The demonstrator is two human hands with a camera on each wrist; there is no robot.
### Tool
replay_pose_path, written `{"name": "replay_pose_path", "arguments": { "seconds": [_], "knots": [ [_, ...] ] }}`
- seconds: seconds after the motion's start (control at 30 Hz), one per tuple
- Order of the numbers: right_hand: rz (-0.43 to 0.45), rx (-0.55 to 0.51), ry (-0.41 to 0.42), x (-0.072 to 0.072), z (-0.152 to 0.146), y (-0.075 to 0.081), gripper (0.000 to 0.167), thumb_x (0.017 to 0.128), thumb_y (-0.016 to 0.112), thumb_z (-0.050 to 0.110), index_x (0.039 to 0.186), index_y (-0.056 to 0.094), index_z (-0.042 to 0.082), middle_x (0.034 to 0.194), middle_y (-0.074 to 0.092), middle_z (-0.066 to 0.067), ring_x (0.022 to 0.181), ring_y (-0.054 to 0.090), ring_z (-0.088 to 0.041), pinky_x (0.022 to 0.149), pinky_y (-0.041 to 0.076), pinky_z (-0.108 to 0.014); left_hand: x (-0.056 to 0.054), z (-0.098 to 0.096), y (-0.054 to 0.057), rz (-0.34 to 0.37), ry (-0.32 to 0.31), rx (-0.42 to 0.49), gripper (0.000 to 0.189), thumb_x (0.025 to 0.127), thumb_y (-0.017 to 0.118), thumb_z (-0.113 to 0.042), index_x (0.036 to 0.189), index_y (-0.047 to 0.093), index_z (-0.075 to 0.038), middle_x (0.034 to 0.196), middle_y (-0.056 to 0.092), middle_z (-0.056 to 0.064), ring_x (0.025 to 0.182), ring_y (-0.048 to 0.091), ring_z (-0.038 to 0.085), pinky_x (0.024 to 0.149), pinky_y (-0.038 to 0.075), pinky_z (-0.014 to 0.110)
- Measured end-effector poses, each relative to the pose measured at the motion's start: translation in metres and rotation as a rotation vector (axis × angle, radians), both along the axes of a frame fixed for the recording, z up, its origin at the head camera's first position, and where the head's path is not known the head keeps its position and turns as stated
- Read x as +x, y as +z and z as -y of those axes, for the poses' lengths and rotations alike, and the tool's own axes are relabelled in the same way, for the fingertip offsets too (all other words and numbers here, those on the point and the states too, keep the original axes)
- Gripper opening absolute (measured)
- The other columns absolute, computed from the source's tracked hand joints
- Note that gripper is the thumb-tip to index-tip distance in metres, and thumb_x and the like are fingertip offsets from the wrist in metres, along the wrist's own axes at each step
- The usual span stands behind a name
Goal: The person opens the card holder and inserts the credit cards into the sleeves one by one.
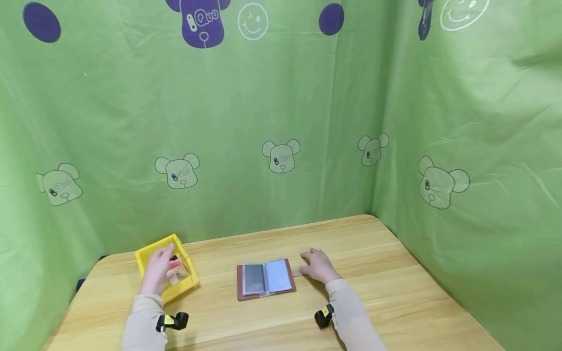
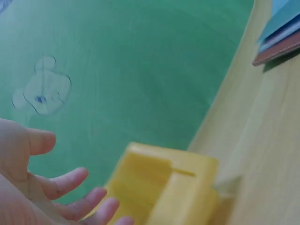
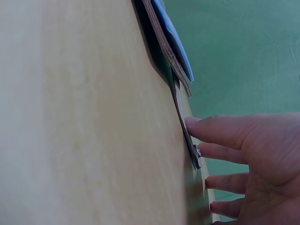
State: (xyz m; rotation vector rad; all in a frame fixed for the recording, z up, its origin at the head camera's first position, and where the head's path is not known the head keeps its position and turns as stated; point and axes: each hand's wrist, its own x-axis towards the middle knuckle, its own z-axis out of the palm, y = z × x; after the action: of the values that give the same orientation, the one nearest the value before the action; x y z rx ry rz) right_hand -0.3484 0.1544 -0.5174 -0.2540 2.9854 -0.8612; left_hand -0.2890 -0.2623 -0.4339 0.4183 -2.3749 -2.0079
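Note:
A card holder [image 1: 277, 277] with a brown cover and plastic sleeves lies spread on the table. Its narrow strap [image 3: 183, 117] sticks out on the right. Beside that strap is my right hand [image 1: 319, 266], fingers spread; in the right wrist view its thumb [image 3: 206, 127] touches or nearly touches the strap, close to a metal snap [image 3: 197, 151]. My left hand [image 1: 156, 269] is over the yellow bin [image 1: 182, 291], its fingers apart and nothing between them in the left wrist view. Inside the bin lie a red-and-white item [image 1: 174, 264] and other small flat things, partly covered by the hand.
The wooden table [image 1: 228, 321] ends at a green curtain [image 1: 281, 97] printed with bear heads, which hangs behind it and along the right. Dark pieces [image 1: 80, 283] show at the table's left edge. A black wrist camera [image 1: 173, 321] is strapped to each sleeve.

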Motion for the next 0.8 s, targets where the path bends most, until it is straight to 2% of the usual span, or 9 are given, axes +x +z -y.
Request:
{"name": "replay_pose_path", "arguments": {
  "seconds": [0.07, 0.17, 0.23, 0.27, 0.3, 0.4, 0.53, 0.67, 0.8],
  "knots": [
    [-0.010, 0.008, 0.006, -0.001, 0.000, -0.001, 0.052, 0.086, 0.070, 0.023, 0.131, 0.058, 0.000, 0.147, 0.040, -0.032, 0.139, 0.029, -0.052, 0.117, 0.021, -0.062, -0.001, 0.004, -0.007, 0.023, -0.012, 0.045, 0.080, 0.102, 0.027, -0.052, 0.153, 0.006, 0.006, 0.159, 0.014, 0.028, 0.127, 0.047, 0.034, 0.116, 0.022, 0.065],
    [-0.011, 0.007, 0.006, -0.001, 0.000, -0.001, 0.052, 0.086, 0.070, 0.023, 0.131, 0.058, 0.000, 0.146, 0.040, -0.032, 0.139, 0.029, -0.052, 0.117, 0.022, -0.062, -0.005, 0.010, -0.019, 0.050, 0.000, 0.069, 0.081, 0.102, 0.023, -0.053, 0.153, 0.001, 0.005, 0.159, 0.016, 0.028, 0.135, 0.036, 0.037, 0.105, 0.040, 0.055],
    [-0.016, 0.007, 0.007, 0.000, -0.001, 0.000, 0.052, 0.085, 0.071, 0.023, 0.130, 0.058, 0.000, 0.146, 0.041, -0.032, 0.138, 0.030, -0.053, 0.116, 0.023, -0.062, -0.008, 0.013, -0.025, 0.060, 0.020, 0.074, 0.078, 0.103, 0.022, -0.051, 0.153, 0.003, 0.004, 0.156, 0.025, 0.027, 0.112, 0.053, 0.028, 0.085, 0.050, 0.038],
    [-0.014, 0.004, 0.005, 0.000, -0.001, 0.000, 0.051, 0.086, 0.070, 0.023, 0.130, 0.058, 0.000, 0.146, 0.040, -0.032, 0.139, 0.030, -0.052, 0.117, 0.023, -0.062, -0.008, 0.014, -0.027, 0.064, 0.030, 0.070, 0.077, 0.103, 0.022, -0.050, 0.153, 0.005, 0.004, 0.153, 0.031, 0.027, 0.098, 0.056, 0.022, 0.074, 0.049, 0.031],
    [-0.008, 0.004, 0.003, 0.000, 0.000, 0.000, 0.052, 0.086, 0.070, 0.023, 0.131, 0.058, 0.001, 0.147, 0.040, -0.031, 0.139, 0.029, -0.052, 0.117, 0.022, -0.061, -0.009, 0.015, -0.029, 0.066, 0.041, 0.065, 0.074, 0.104, 0.023, -0.049, 0.153, 0.007, 0.005, 0.149, 0.039, 0.025, 0.084, 0.055, 0.016, 0.065, 0.044, 0.026],
    [-0.014, 0.010, 0.005, -0.001, -0.001, 0.000, 0.051, 0.086, 0.070, 0.023, 0.131, 0.058, 0.001, 0.146, 0.041, -0.031, 0.139, 0.030, -0.052, 0.117, 0.023, -0.062, -0.010, 0.017, -0.032, 0.068, 0.059, 0.054, 0.070, 0.104, 0.025, -0.046, 0.152, 0.015, 0.004, 0.139, 0.052, 0.019, 0.060, 0.043, 0.009, 0.060, 0.042, 0.023],
    [-0.018, 0.019, 0.009, -0.001, -0.001, -0.001, 0.051, 0.086, 0.070, 0.023, 0.131, 0.058, 0.001, 0.146, 0.041, -0.031, 0.139, 0.031, -0.051, 0.117, 0.023, -0.062, -0.012, 0.019, -0.037, 0.059, 0.069, 0.058, 0.073, 0.103, 0.028, -0.048, 0.151, 0.019, 0.006, 0.141, 0.050, 0.022, 0.092, 0.050, 0.020, 0.074, 0.043, 0.031],
    [-0.016, 0.020, 0.009, -0.001, -0.001, -0.001, 0.051, 0.086, 0.070, 0.023, 0.130, 0.058, 0.000, 0.146, 0.041, -0.031, 0.139, 0.031, -0.051, 0.117, 0.022, -0.061, -0.014, 0.019, -0.042, 0.038, 0.096, 0.085, 0.077, 0.102, 0.029, -0.052, 0.151, 0.016, 0.005, 0.146, 0.044, 0.025, 0.129, 0.037, 0.036, 0.084, 0.041, 0.039],
    [-0.015, 0.019, 0.010, -0.001, -0.001, 0.000, 0.051, 0.086, 0.070, 0.022, 0.130, 0.058, 0.000, 0.146, 0.041, -0.031, 0.139, 0.031, -0.050, 0.118, 0.022, -0.061, -0.014, 0.016, -0.042, 0.015, 0.120, 0.066, 0.074, 0.103, 0.027, -0.048, 0.153, 0.011, 0.004, 0.154, 0.029, 0.028, 0.139, 0.028, 0.040, 0.081, 0.041, 0.032]
  ]
}}
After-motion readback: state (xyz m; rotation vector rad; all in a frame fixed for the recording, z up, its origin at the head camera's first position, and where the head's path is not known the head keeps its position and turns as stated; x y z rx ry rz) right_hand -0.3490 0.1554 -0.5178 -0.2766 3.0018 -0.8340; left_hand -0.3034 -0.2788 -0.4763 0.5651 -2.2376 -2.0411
